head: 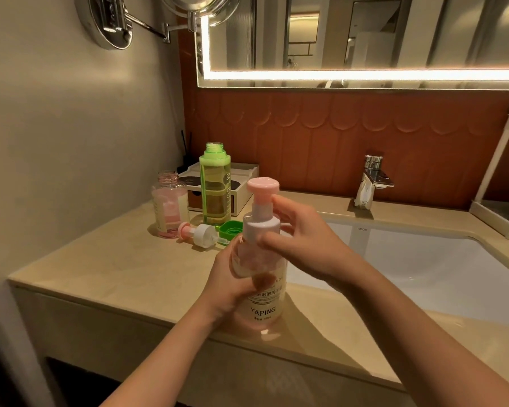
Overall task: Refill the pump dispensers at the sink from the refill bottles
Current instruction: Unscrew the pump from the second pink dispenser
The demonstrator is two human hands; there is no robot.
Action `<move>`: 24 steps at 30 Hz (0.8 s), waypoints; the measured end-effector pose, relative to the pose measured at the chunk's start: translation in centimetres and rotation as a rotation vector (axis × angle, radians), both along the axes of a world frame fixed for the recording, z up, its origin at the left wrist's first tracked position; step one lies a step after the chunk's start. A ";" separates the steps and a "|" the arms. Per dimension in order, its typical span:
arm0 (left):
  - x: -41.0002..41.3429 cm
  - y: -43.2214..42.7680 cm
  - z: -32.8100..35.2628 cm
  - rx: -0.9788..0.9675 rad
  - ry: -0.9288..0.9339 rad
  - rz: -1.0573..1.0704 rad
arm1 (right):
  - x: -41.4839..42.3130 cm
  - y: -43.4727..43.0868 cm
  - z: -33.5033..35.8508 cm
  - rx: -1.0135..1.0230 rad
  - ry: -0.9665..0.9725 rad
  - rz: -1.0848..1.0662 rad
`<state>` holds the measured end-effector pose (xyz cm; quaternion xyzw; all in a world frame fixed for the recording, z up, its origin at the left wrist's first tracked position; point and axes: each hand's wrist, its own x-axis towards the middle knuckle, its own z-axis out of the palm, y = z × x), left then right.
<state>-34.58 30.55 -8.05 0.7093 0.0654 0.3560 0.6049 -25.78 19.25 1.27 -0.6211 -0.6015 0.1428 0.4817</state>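
A clear pump dispenser (pixel 263 306) with pinkish liquid and a pink pump head stands at the counter's front edge. My left hand (pixel 232 280) wraps its body from the left. My right hand (pixel 300 239) grips the white collar under the pump head. Behind, a tall green refill bottle (pixel 215 186) stands uncapped, its green cap (pixel 229 229) lying by its base. A second small pink bottle (pixel 169 205) stands open at the left, with its loose pump head (pixel 199 234) lying on the counter in front of it.
The white sink basin (pixel 423 265) lies to the right, with a chrome faucet (pixel 370 180) behind it. A white organiser box (pixel 241 183) sits against the back wall. A white rack (pixel 500 207) stands at far right. A lit mirror hangs above.
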 end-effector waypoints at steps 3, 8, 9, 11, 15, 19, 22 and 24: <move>0.0 -0.1 0.2 -0.005 0.008 0.003 | 0.3 0.0 -0.1 -0.026 -0.018 -0.046; -0.1 0.2 -0.2 0.006 0.006 0.024 | -0.6 0.7 -0.9 0.039 -0.105 -0.163; -0.1 0.2 -0.2 0.004 0.009 0.024 | -0.7 0.7 -0.8 0.050 -0.113 -0.167; 0.0 0.2 -0.3 0.005 0.004 0.029 | -0.4 0.5 -0.5 0.061 -0.085 -0.155; 0.1 0.1 -0.1 0.001 -0.026 0.011 | 0.5 0.4 -0.5 0.062 0.012 -0.099; 0.0 -0.1 0.0 -0.011 -0.031 0.000 | 0.6 0.2 -0.5 0.094 0.061 -0.013; 0.0 -0.1 0.1 -0.011 -0.012 0.006 | 0.8 -0.3 0.5 0.136 0.158 0.055; 0.0 -0.1 0.1 -0.016 0.001 0.016 | 0.9 -0.6 1.2 0.152 0.161 0.085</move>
